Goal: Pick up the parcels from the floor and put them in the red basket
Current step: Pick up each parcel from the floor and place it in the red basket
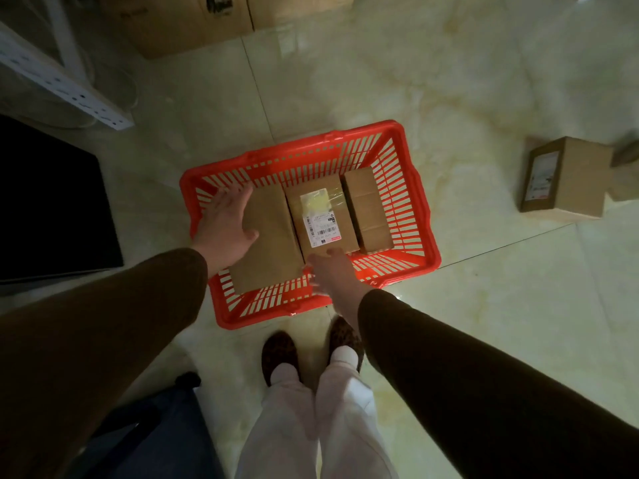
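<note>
A red slotted plastic basket (411, 198) with a thick rolled rim is sitting on the glossy pale marbled tile floor (484, 305), just ahead of the person's dark patterned slippers (280, 354). Three plain brown cardboard parcels are lying flat and side by side inside it: a wide smooth one (269, 243) on the left, a middle one with a white printed shipping label under clear tape (320, 216), and a narrow one (368, 212) by the right wall.

The left hand (224, 226), in a brown sleeve, is spreading its fingers wide over the left edge of the wide parcel, the palm seeming to rest on the cardboard, gripping nothing. The right hand (330, 271) is hovering at the basket's near rim, its fingertips touching the near end of the labelled parcel; its fingers are blurred, so I cannot tell how wide that grip is.

A fourth brown cardboard parcel (567, 178) with a label on one face is lying on the floor well apart to the right. Large cardboard cartons (193, 25) are standing beyond the basket, and a white perforated metal shelf rail (69, 88) is crossing the upper left.
</note>
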